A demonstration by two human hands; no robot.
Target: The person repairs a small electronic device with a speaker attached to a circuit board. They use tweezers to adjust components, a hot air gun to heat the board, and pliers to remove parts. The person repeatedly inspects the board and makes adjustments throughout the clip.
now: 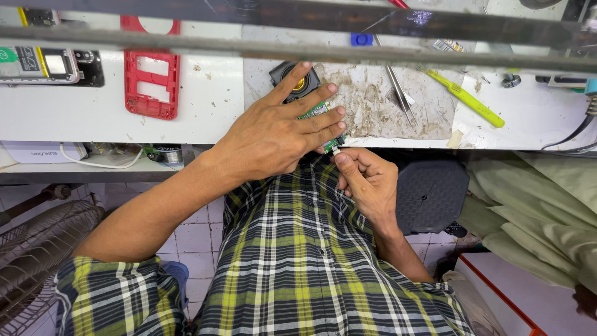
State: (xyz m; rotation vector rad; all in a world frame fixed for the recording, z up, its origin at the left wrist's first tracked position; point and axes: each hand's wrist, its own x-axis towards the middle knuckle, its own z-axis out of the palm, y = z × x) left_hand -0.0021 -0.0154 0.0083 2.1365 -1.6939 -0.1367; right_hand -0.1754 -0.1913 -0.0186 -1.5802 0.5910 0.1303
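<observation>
hands: two; left hand [273,134] is spread flat on one green circuit board [320,111]; right hand [364,177] is pinched on its edge
tweezers [401,93]: one pair
red frame [151,81]: one

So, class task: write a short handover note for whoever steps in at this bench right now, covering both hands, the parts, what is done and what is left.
Left hand: lies flat, fingers spread, pressing a small green circuit board onto the stained work mat at the bench edge.
Right hand: below the edge, pinching a small part at the board's near corner.
Nearby: tweezers and a yellow-green tool on the bench, red phone frame to the left, a round black part behind the fingers.
Done: board is out and bare.
Left: cannot tell how far the corner work is; the hand hides most of it.
</observation>
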